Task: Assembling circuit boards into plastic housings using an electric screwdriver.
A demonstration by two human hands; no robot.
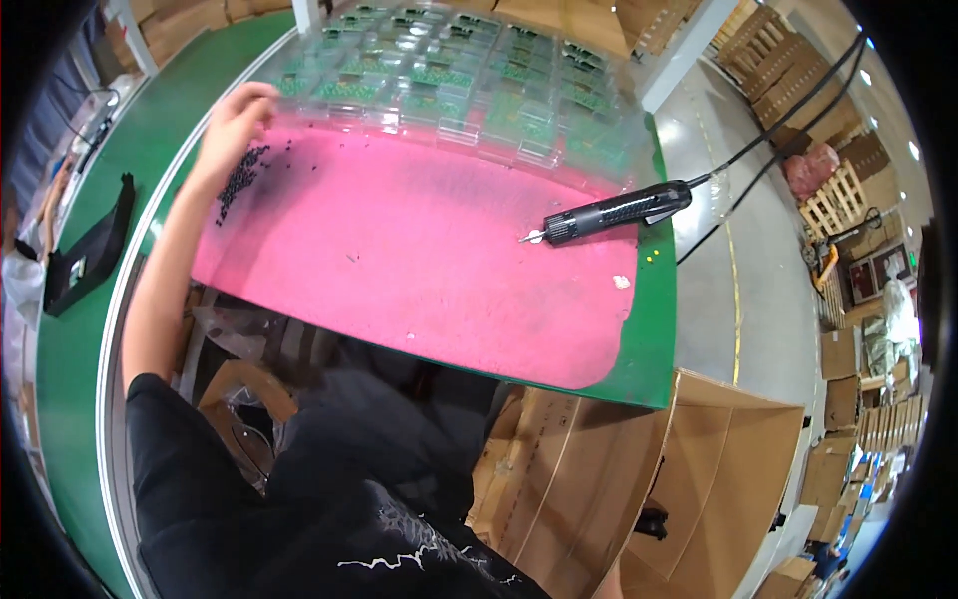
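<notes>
My left hand (239, 120) reaches to the far left of the pink mat (419, 260), its fingers curled at the left corner of a clear plastic tray (459, 130). Green circuit boards (439, 78) sit in the tray's compartments, and its near edge lies over the mat's far side. The tray's right end is blurred. Below my left hand, many small black parts (236, 186) are scattered on the mat. A black electric screwdriver (619, 211) lies at the mat's right side, its bit toward the left. My right hand is out of view; only a sliver of skin shows at the lower edge.
A green bench strip (85, 369) with a black plastic frame (92, 250) runs along the left. The screwdriver's black cable (773, 135) rises to the upper right. An open cardboard box (718, 469) stands by the table's near right corner. Small yellow bits (654, 256) lie on the right edge.
</notes>
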